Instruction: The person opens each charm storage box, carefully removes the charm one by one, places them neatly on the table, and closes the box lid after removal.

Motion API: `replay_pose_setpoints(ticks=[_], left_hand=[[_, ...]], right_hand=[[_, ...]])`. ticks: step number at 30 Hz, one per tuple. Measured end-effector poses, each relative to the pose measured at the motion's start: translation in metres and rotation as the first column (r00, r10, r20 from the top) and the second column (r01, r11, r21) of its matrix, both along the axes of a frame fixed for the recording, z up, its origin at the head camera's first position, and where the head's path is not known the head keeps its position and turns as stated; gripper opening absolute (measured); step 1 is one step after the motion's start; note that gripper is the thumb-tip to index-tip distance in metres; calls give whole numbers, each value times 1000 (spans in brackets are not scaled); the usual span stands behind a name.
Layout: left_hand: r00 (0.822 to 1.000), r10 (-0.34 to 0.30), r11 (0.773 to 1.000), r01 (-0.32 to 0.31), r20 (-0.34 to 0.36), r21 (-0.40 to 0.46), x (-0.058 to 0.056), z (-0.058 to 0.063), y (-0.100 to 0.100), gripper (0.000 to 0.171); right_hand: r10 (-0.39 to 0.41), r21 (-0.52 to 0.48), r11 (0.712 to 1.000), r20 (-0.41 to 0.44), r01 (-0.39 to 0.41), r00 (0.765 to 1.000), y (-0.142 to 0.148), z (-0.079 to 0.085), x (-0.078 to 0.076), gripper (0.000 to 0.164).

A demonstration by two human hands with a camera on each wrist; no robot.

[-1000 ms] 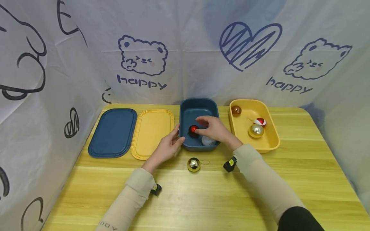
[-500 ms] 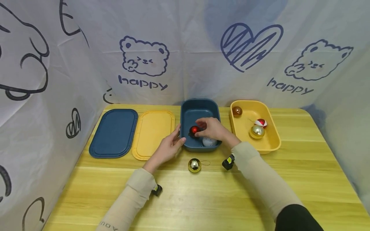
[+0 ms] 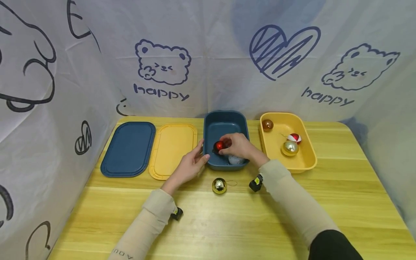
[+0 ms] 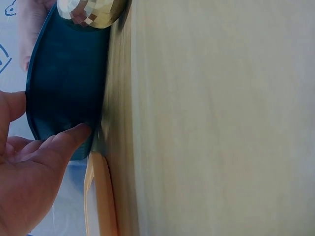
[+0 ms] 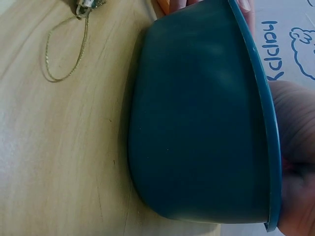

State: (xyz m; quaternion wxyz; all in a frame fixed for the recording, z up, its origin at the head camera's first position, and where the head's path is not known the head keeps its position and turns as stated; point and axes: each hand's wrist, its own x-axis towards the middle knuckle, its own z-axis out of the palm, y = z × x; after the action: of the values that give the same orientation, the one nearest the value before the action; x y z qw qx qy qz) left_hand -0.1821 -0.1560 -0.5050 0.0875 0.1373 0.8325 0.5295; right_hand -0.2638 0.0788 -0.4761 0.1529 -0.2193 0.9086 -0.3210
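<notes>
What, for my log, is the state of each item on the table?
Blue box: open, upright
Yellow box: open, upright
Blue lid: off, flat
Yellow lid: off, flat
Red ball: in blue box, right hand curled around it
Speckled ball: in blue box
Faceted gold ball: loose on table
Brown ball: in yellow box
Striped ball: in yellow box
Smooth gold ball: in yellow box

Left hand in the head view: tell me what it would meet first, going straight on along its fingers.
The left hand would most likely meet the blue container first, at its left wall, which it appears to touch; the exact depth there is hard to judge.
</notes>
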Motion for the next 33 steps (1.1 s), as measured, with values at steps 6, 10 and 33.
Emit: replay_pose_setpoints(ticks=[6, 10, 33], left_hand=[[1000, -3, 1000, 3, 4, 7, 0, 0, 0, 74], [1000, -3, 1000, 3, -4, 13, -1, -2, 1, 74], [1000, 15, 1000, -15, 1, 10, -2, 0, 2, 74]], right_hand=[[-3, -17, 1000, 0, 3, 1000, 1, 3, 3, 55], [0, -43, 999, -32, -2, 999, 3, 6, 7, 54], [31, -225, 973, -86, -50, 996, 44, 49, 69, 54]])
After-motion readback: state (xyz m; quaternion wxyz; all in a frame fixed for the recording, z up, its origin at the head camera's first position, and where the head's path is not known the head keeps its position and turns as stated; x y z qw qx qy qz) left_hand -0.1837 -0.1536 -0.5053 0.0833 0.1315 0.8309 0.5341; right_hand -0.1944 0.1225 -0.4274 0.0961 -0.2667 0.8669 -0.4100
